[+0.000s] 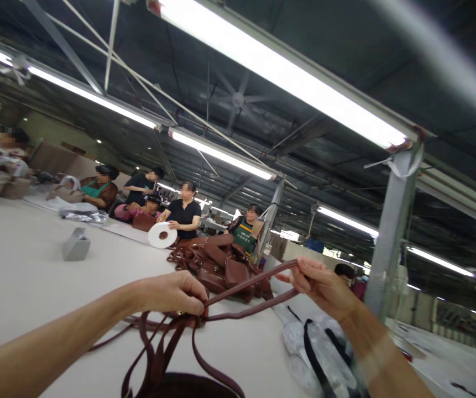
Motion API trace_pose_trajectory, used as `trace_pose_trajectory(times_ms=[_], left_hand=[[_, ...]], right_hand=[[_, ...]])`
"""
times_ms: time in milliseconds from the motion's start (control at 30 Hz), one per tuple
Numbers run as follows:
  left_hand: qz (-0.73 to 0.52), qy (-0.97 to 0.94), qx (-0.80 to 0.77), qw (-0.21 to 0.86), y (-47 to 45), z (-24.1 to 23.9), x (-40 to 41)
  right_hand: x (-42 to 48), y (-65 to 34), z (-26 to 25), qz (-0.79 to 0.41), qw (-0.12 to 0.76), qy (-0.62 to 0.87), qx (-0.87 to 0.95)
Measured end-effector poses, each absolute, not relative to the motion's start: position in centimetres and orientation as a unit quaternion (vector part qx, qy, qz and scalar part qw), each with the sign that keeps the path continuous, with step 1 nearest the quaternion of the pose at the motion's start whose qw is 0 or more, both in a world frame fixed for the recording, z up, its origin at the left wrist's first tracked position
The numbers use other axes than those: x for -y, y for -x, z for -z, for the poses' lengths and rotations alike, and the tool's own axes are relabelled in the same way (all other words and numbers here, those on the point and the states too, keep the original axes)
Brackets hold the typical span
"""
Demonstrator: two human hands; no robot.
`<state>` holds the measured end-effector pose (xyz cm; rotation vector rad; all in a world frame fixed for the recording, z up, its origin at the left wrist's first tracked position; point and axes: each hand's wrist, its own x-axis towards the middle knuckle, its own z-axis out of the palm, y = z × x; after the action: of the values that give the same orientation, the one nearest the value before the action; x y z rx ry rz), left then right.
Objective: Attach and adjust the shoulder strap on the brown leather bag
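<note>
A long brown leather strap stretches between my two hands above the white table. My left hand is closed on its near end, beside metal fittings and more brown straps. On the other side, my right hand pinches the raised end, where the strap doubles back in a loop. Below my left hand, several straps hang down to a dark brown bag at the bottom edge; most of it is out of the picture.
A heap of brown bags lies on the white table ahead. A grey metal block stands to the left. Clear plastic with black straps is at right, near a metal post. Several co-workers are beyond, one holding a white roll.
</note>
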<state>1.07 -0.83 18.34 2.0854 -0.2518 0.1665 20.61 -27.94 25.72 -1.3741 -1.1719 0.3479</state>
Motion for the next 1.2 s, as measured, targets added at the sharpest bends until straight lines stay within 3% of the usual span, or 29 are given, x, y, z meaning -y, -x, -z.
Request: trace_pose_trajectory(times_ms=[167,400,600,700,867,1000,1200], left_hand=[[-0.078,-0.857,0.102,0.499,-1.8,-18.6,1.5],[-0.064,-0.831,0.091,0.545,-1.8,-16.5,1.4],[-0.164,-0.761,0.052,0.625,-2.5,-15.4,-0.3],[-0.198,-0.72,0.037,0.664,-2.9,-14.7,-0.8],[-0.193,-0.675,0.06,0.71,-3.2,-14.5,0.0],[-0.166,-0.65,0.083,0.736,-3.0,-14.5,0.5],[-0.168,-0.572,0.091,0.798,-2.1,-12.2,-0.2]], right_hand=[[26.6,-21.5,-23.7,-0.131,0.722,0.479,0.483],[25.6,-22.9,-23.4,-0.126,0.798,0.449,0.382],[24.4,-21.4,-22.1,-0.183,0.826,0.409,0.343],[22.9,-19.7,-18.4,-0.219,0.763,0.535,0.288],[18.5,-15.3,-13.0,-0.216,0.567,0.645,0.465],[16.2,-13.4,-12.7,-0.053,0.447,0.679,0.58],[15.1,-14.9,-11.3,0.133,0.288,0.738,0.595]])
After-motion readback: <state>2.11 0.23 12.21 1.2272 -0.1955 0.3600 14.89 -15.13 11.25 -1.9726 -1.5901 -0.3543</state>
